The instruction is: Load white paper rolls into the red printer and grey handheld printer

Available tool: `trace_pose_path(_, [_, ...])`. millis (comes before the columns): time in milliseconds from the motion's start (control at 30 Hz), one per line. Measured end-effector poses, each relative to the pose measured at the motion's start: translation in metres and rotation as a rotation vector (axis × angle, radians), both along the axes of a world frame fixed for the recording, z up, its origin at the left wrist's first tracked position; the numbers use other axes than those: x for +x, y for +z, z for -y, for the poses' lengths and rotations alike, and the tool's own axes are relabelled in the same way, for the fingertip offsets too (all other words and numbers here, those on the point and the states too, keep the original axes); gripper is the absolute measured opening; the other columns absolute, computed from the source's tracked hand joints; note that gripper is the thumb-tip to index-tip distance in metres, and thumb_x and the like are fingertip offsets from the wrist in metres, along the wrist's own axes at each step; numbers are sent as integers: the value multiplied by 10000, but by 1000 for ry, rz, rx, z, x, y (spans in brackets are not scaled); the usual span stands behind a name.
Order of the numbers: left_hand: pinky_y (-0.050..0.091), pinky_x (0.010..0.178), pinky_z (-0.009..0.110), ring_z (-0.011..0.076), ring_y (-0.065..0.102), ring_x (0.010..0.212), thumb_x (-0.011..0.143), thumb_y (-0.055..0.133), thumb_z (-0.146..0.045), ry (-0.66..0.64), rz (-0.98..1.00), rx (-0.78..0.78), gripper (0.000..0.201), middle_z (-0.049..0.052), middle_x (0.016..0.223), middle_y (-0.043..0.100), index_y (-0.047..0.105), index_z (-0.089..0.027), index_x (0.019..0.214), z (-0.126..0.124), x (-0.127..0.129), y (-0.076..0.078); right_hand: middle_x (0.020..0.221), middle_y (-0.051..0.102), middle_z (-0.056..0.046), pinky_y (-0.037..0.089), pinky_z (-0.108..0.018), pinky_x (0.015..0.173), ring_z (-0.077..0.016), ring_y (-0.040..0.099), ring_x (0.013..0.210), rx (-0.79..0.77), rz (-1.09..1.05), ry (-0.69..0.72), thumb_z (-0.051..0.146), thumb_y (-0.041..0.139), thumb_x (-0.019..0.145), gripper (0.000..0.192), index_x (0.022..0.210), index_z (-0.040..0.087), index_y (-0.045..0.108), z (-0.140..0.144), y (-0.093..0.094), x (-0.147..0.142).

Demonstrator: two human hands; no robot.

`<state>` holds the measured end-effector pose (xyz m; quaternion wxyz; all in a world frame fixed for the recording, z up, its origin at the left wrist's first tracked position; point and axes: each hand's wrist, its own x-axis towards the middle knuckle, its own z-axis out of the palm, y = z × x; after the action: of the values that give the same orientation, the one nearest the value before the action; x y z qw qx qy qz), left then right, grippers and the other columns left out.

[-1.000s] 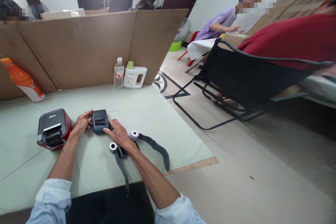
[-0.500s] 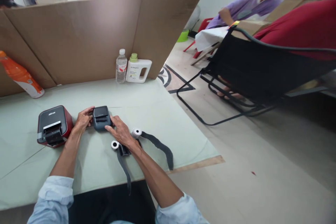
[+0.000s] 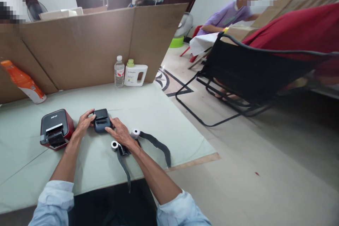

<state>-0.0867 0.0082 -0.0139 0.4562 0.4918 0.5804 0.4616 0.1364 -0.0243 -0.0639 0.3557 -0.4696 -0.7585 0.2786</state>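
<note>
This looks like a makeshift workroom; a cardboard partition (image 3: 92, 49) backs a pale green table (image 3: 145, 111).

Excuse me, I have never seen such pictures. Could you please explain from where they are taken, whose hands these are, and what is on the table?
There is no robot: these are a person's bare hands, seen by a camera worn on that person's head, looking forward and down. The left hand is at the left side of a small dark device, and the right hand is on its right side. On the pale green table, a larger red-and-black device stands to the left. Near the right arm lie two white rolls with dark strips. Farther back are a clear bottle, a white jug and a tilted orange bottle, before a cardboard panel.
</note>
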Motion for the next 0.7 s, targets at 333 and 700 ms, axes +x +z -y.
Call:
trace_pose_path(333, [506,636,234,157,653,726,671,626,-136,-24,-2,-46,780,77,993,785,646,-136,1451,-5,-3,-2,1109,605,-59,507,-340,880,-210,612,929,-37,-21,8,381,622,1001,363,1322,212,609,1,5,1])
trace_pose_path(700, [496,587,222,155,650,764,708,763,-347,57,-34,11,656,103,1174,762,720,-171,1339,-9,1,1,1102,607,-54,491,-336,887,-207,591,950,-24,-84,38,373,639,991,327,1284,228,629,1,6,2])
